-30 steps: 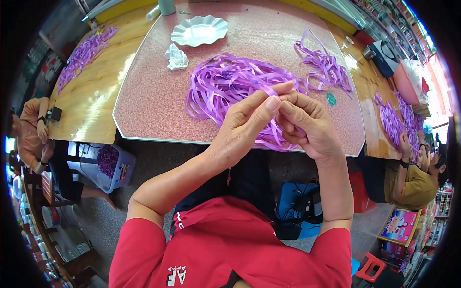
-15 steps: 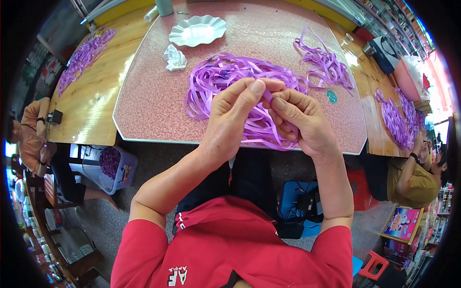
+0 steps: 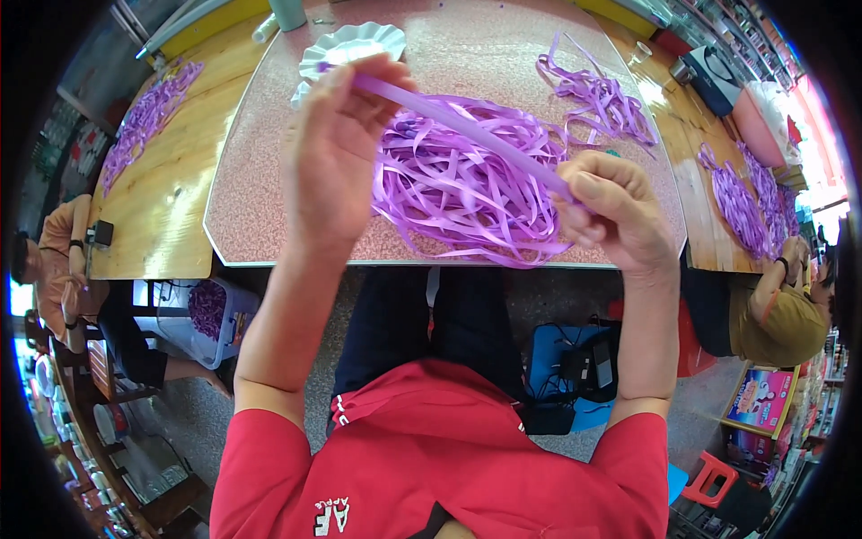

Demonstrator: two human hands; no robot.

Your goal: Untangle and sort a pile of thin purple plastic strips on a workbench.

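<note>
A purple ribbon (image 3: 467, 131) is stretched slantwise between my two hands, above the table. My left hand (image 3: 337, 148), raised at the far left end, pinches it between thumb and fingers; a small dark purple bit shows at the fingertips. Lower on the right, my right hand (image 3: 621, 205) is closed around the other end of the stretch. Beneath the ribbon lies a loose heap of purple ribbons (image 3: 467, 198) on the pink speckled table (image 3: 260, 193). Behind my left hand stands a white scalloped dish (image 3: 373, 40), partly hidden.
A smaller tangle of purple ribbon (image 3: 602, 103) lies at the far right. Wooden side tables hold more ribbon on the left (image 3: 148, 121) and right (image 3: 741, 211). A person (image 3: 67, 251) sits at the left, another person (image 3: 777, 310) at the right. A plastic bin (image 3: 235, 314) stands on the floor.
My hands were close together over the heap and have moved apart, drawing the ribbon straight. My left hand went up and left, my right hand to the right.
</note>
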